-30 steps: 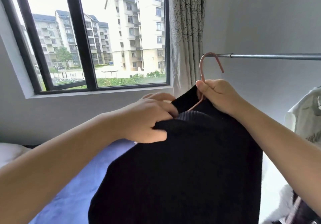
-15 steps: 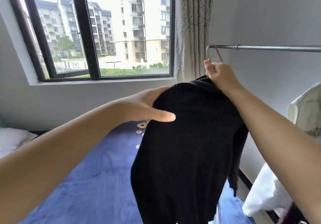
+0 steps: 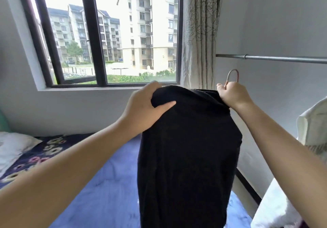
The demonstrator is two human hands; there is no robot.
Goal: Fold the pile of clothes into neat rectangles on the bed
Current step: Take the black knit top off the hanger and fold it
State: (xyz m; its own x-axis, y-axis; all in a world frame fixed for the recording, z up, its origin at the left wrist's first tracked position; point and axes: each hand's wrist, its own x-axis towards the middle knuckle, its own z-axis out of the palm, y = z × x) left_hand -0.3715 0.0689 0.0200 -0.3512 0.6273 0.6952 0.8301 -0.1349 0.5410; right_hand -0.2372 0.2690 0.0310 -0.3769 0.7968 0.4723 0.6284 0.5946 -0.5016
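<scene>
- Head view, item one: black garment point(image 3: 189, 148), dark knit, which I hold up in the air in front of the window, its length hanging straight down over the bed.
- Left hand point(image 3: 143, 107): I grip the garment's upper left shoulder, thumb pressed across the front of the cloth and fingers curled over the top edge behind it.
- Right hand point(image 3: 233, 95): closed in a fist around the neck of a pink hanger point(image 3: 232, 75) at the garment's upper right corner; the hook rises just above my knuckles. Whether the fist also catches cloth I cannot tell.
- Hanger body: hidden inside or behind the garment; only the hook shows.
- Bed point(image 3: 106, 192): blue cover below the hanging garment, with a dark flowered section toward the left and a white pillow point(image 3: 12, 146) at the far left edge.
- Metal rail point(image 3: 274, 58): horizontal, on the right wall, above the hanger hook and not touching it.
- Curtain point(image 3: 200, 33): pale, patterned with line-drawn flowers, hanging at the window's right side.
- Window point(image 3: 99, 33): dark frame, apartment blocks and greenery outside.
- White clothes point(image 3: 313, 126): at the right edge, below the rail; more white fabric point(image 3: 276, 206) at lower right.
</scene>
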